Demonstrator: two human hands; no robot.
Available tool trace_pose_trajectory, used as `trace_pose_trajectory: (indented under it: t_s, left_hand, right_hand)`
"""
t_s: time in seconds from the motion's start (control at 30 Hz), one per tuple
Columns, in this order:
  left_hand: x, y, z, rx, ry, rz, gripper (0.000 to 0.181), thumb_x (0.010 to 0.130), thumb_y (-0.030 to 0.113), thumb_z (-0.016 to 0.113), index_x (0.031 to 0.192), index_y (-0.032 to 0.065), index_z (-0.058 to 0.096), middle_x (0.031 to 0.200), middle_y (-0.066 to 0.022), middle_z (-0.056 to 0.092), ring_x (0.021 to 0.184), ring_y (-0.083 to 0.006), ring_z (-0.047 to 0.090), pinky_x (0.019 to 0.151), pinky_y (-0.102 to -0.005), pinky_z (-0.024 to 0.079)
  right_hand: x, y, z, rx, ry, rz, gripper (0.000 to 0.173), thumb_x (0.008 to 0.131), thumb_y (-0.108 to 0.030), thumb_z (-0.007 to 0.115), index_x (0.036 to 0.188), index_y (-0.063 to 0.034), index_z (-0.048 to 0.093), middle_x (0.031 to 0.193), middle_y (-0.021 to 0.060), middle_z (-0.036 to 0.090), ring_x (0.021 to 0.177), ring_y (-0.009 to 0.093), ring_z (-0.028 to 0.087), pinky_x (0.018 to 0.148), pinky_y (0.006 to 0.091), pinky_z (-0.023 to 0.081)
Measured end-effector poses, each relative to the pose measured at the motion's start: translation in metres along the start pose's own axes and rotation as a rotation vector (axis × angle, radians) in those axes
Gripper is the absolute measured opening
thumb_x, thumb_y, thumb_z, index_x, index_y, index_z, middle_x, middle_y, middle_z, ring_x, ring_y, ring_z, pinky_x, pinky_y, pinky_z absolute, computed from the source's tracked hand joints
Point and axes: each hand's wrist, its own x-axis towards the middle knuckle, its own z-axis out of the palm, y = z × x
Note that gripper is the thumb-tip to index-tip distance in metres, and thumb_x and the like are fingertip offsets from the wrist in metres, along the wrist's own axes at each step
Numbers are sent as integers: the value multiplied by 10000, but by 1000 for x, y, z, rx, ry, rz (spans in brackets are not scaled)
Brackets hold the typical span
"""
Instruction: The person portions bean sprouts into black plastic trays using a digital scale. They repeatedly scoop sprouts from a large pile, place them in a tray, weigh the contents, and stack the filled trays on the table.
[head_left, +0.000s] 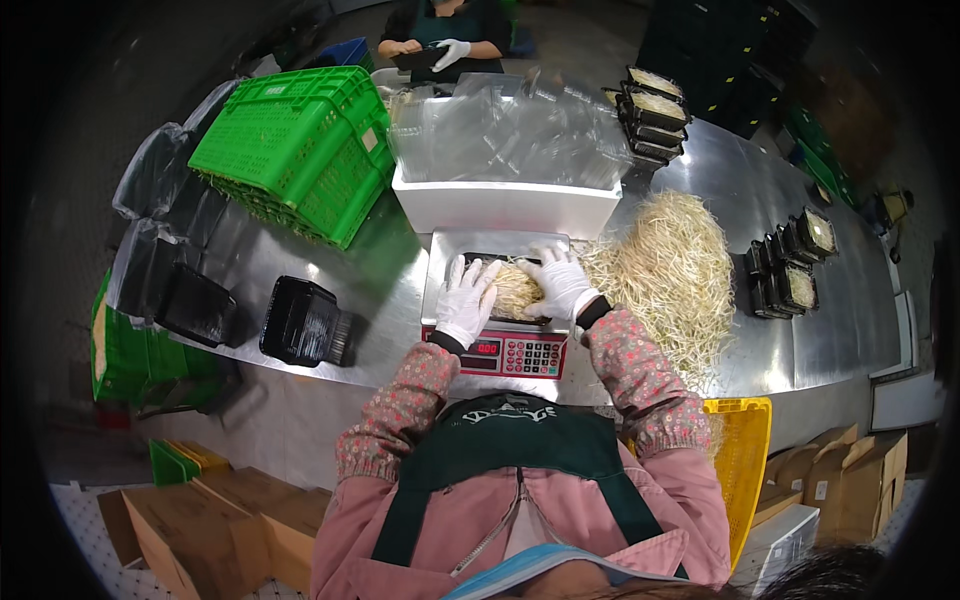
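Note:
A black plastic tray filled with bean sprouts (514, 291) rests on the metal pan of a red-framed digital scale (534, 355). My left hand (466, 301), in a white glove, lies over the tray's left end, its fingers against the sprouts. Over the right end spreads my right hand (559, 283), also gloved, with thumb and fingers apart and touching the sprouts. The hands cover both ends of the tray. Just right of my right hand lies a large loose heap of bean sprouts (675, 277) on the steel table (397, 300).
Behind the scale stands a white foam box (506, 206) of clear plastic lids (510, 135). A green crate (300, 142) and stacked empty black trays (300, 319) are left. Filled trays (656, 112) stand right. A yellow crate (742, 472) is below the table; a co-worker (450, 37) stands opposite.

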Motion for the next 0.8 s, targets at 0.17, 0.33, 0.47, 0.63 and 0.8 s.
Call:
trace_pose_trajectory:
  t_s: [0.17,0.33,0.47,0.63,0.8]
  left_hand:
    - [9,13,5,53,14,-70,466,962,352,515,1425,299,487,1385,-117,553,1364,-378,397,1033,-529,385]
    - [11,11,14,74,26,-69,472,958,353,530,1418,253,503,1400,-136,535,1371,-376,387,1065,-500,368]
    - [11,17,-1,-170,42,-93,495,917,135,580,1406,138,505,1466,-184,443,1388,-388,357,1153,-449,292]
    - [10,-6,-14,-819,186,-95,682,773,-147,502,1409,100,498,1581,-145,269,1469,-284,258,1185,-382,262]
    - [11,-50,-21,-1397,129,-281,685,835,-106,406,1503,1,302,1568,-121,292,1402,-253,380,1153,-354,311]
  right_hand:
    - [-8,30,9,80,-41,103,362,799,-292,697,1110,-107,678,962,163,686,882,353,665,790,448,530]
    - [-9,61,12,277,36,159,212,838,-280,669,872,-77,716,815,171,681,813,365,662,753,463,520]
    - [-48,92,-39,510,0,288,249,835,-276,738,889,-33,735,771,173,684,706,297,660,682,394,517]
    - [-110,133,-34,958,26,610,217,866,-184,741,947,17,734,728,67,695,632,85,598,607,226,488]
    - [-135,151,29,104,-267,402,432,789,-427,766,1089,-118,728,927,149,719,891,320,682,800,431,528]
